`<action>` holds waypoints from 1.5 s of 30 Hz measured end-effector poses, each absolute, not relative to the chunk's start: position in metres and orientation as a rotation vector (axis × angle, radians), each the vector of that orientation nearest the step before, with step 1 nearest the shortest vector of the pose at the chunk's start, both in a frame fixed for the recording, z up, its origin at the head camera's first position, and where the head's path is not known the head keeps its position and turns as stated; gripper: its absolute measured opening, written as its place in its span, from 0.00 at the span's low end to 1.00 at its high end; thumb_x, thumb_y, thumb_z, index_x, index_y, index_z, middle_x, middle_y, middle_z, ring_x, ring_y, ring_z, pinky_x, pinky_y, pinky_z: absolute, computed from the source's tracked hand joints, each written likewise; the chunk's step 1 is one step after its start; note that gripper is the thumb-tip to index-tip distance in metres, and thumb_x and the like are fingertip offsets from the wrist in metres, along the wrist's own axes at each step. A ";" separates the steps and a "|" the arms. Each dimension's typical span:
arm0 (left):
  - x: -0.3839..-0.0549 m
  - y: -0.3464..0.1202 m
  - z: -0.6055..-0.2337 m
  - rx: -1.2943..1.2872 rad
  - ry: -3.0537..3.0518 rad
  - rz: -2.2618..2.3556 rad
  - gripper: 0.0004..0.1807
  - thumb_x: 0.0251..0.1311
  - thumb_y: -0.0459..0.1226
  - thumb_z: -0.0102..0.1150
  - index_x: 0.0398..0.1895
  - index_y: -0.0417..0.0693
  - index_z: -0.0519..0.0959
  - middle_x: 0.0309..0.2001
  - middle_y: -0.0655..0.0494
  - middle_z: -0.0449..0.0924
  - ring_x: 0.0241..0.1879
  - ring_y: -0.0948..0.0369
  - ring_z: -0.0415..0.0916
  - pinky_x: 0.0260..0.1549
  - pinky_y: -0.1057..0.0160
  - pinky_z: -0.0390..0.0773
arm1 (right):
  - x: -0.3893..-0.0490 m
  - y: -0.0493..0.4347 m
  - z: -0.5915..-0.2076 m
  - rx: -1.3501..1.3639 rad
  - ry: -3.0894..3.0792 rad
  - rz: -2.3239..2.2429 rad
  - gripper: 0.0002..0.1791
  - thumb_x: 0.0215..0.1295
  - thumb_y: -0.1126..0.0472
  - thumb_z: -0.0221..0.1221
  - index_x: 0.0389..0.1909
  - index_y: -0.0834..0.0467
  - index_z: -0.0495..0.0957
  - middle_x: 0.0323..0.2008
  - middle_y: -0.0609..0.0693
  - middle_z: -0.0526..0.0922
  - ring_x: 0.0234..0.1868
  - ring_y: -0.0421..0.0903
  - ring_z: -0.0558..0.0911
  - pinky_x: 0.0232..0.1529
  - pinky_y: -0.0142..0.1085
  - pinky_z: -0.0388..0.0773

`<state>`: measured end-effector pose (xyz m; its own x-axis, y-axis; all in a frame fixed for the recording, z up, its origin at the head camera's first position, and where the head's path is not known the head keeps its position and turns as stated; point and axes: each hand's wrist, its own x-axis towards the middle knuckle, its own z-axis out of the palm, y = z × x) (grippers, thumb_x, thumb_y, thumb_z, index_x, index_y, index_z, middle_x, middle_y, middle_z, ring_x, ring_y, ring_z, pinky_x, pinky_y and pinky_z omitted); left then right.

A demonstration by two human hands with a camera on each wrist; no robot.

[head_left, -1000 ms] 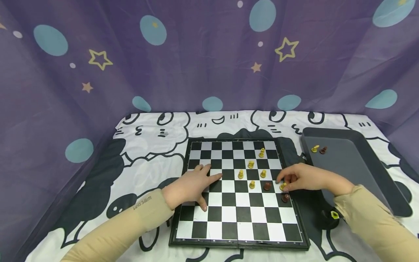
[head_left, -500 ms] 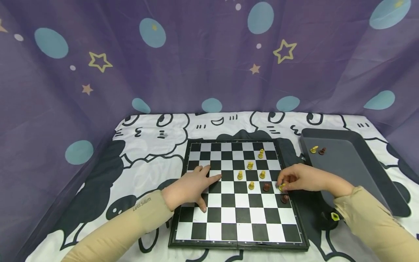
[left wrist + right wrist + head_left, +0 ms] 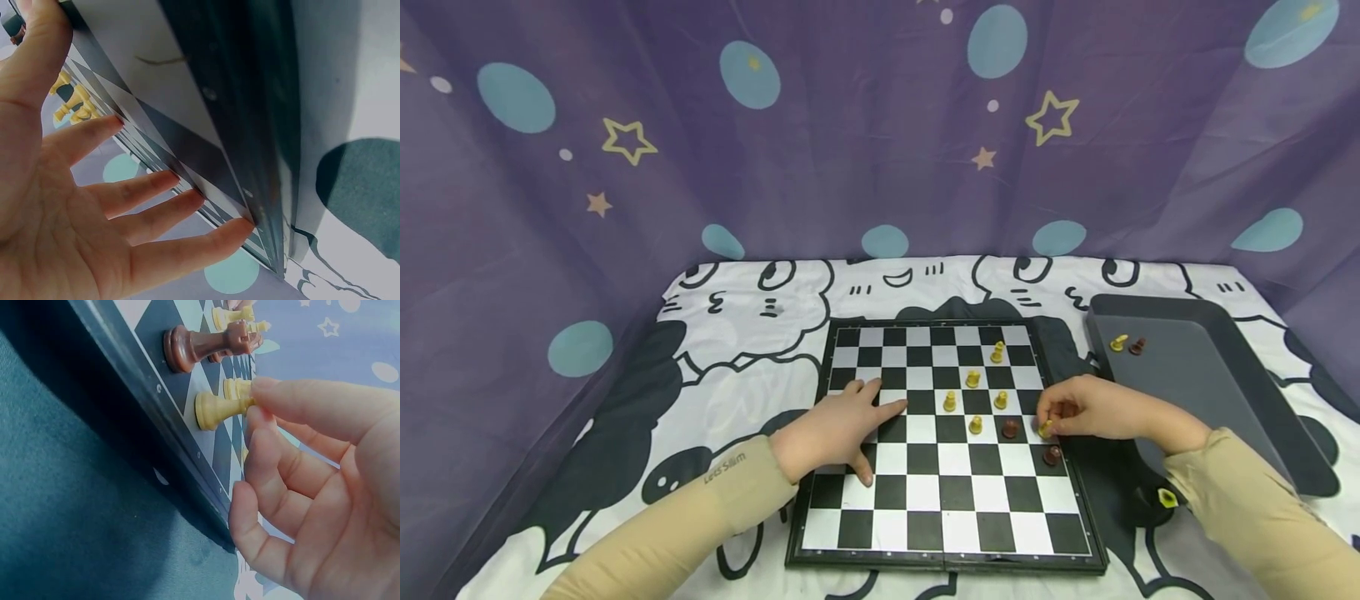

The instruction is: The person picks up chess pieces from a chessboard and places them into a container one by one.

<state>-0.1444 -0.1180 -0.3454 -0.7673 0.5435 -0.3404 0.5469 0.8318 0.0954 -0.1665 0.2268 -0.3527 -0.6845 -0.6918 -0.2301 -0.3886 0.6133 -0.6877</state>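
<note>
A black-and-white chessboard (image 3: 957, 492) lies on the cloth. At its right edge my right hand (image 3: 1101, 406) pinches a yellow chess piece (image 3: 215, 411) by its top between thumb and index finger. The fingertips hide that top, and its base stands on a square. Beside it, nearer me, stands a brown rook (image 3: 200, 347); another brown piece (image 3: 1011, 428) is left of the hand. My left hand (image 3: 842, 427) rests on the board's left side with fingers spread, holding nothing. Several yellow pieces (image 3: 976, 425) stand on the right half of the board.
Right of the board lies a dark grey tray (image 3: 1202, 367) with a yellow piece (image 3: 1118, 342) and a brown piece (image 3: 1137, 346) lying in it. A small black object with a yellow mark (image 3: 1167, 498) is by my right sleeve. A purple curtain (image 3: 865, 167) hangs behind.
The outstretched fingertips of my right hand have drawn slightly in toward the yellow piece. My left hand and the other pieces stay put; the head view has shifted slightly.
</note>
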 end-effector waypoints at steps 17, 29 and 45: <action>-0.148 -0.118 -0.344 0.819 2.661 -0.029 0.58 0.27 0.55 0.75 0.71 0.57 0.61 0.70 0.39 0.55 0.66 0.42 0.58 0.54 0.47 0.73 | -0.170 0.225 -0.343 -0.888 2.435 -0.880 0.05 0.61 0.67 0.59 0.30 0.53 0.78 0.26 0.44 0.80 0.26 0.34 0.73 0.29 0.30 0.73; -0.151 -0.118 -0.345 0.816 2.653 -0.026 0.59 0.27 0.55 0.75 0.71 0.58 0.61 0.71 0.39 0.55 0.67 0.41 0.57 0.56 0.46 0.71 | -0.171 0.225 -0.334 -0.859 2.529 -0.935 0.04 0.62 0.66 0.59 0.35 0.55 0.79 0.30 0.47 0.83 0.28 0.34 0.76 0.30 0.31 0.76; -0.145 -0.119 -0.347 0.821 2.646 -0.002 0.59 0.26 0.55 0.76 0.71 0.57 0.62 0.70 0.39 0.56 0.65 0.42 0.59 0.54 0.46 0.72 | -0.167 0.242 -0.314 -0.778 2.689 -1.026 0.04 0.63 0.66 0.59 0.37 0.56 0.80 0.31 0.47 0.84 0.30 0.36 0.79 0.30 0.31 0.75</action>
